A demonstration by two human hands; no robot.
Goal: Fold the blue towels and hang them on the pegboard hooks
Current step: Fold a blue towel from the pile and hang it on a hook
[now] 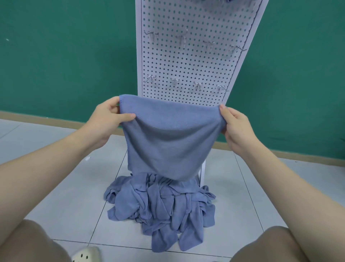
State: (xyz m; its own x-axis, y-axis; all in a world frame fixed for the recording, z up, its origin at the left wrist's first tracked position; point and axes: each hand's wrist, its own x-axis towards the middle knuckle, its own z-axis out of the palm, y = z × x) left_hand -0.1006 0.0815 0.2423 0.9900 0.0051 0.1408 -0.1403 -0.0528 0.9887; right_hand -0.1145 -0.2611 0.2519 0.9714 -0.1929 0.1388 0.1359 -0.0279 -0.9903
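Note:
A blue towel (168,138) hangs doubled over in the air in front of the white pegboard (188,56). My left hand (110,119) pinches its upper left corner, thumb on the near side. My right hand (237,125) grips the upper right corner. Below it, a heap of crumpled blue towels (162,207) lies on the tiled floor at the pegboard's foot. Two rows of bare metal hooks (197,86) stick out of the pegboard. A bit of blue cloth (226,1) shows at the board's top edge.
The pegboard stands on a white frame against a green wall (65,56) with a tan skirting board. My knees (28,241) are at the bottom corners, and a white perforated shoe (85,255) shows at the bottom left.

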